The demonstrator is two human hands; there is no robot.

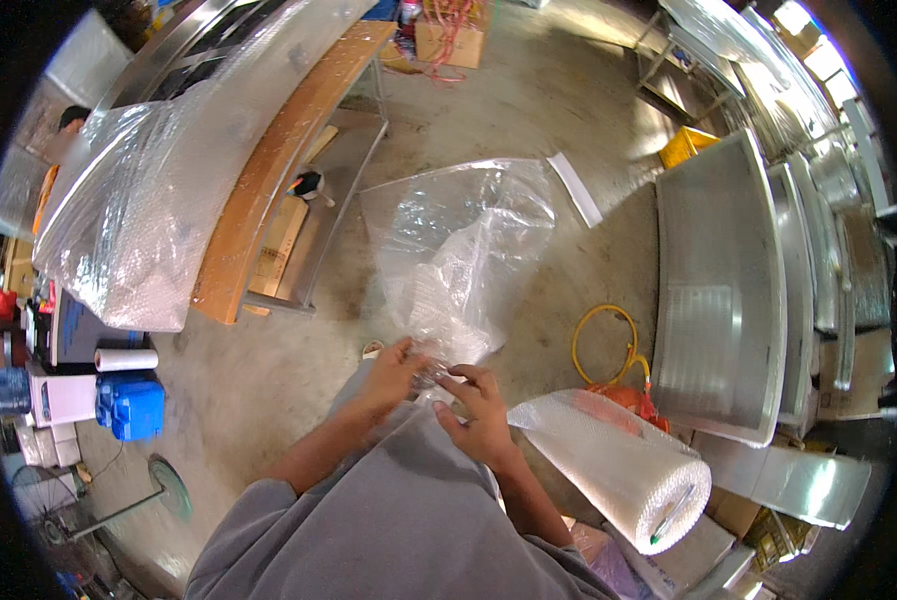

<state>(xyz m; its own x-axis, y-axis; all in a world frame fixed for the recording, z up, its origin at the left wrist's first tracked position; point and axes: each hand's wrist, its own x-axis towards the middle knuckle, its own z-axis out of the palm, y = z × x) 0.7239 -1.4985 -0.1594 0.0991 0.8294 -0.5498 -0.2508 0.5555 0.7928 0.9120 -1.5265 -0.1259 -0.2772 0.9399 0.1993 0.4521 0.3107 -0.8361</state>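
In front of my body, both hands are at the near edge of a clear bubble wrap sheet (459,270). My left hand (394,370) is closed on its gathered edge, with the fingertips bunched in the plastic. Close beside it, my right hand (476,412) has bent fingers on the same bunched edge, its thumb lower down. The sheet narrows at my hands and spreads wide and crinkled over the concrete floor beyond. To the right of my right hand lies a thick bubble wrap roll (659,500), its loose end reaching toward my forearm.
A wooden-topped bench (244,220) stands at left, with bubble wrap over its far side. Framed panels (719,290) lean at right, near a yellow hose (576,345). A white strip (575,190) lies beyond the sheet. A blue container (134,408) sits at lower left. Another person (73,120) is far left.
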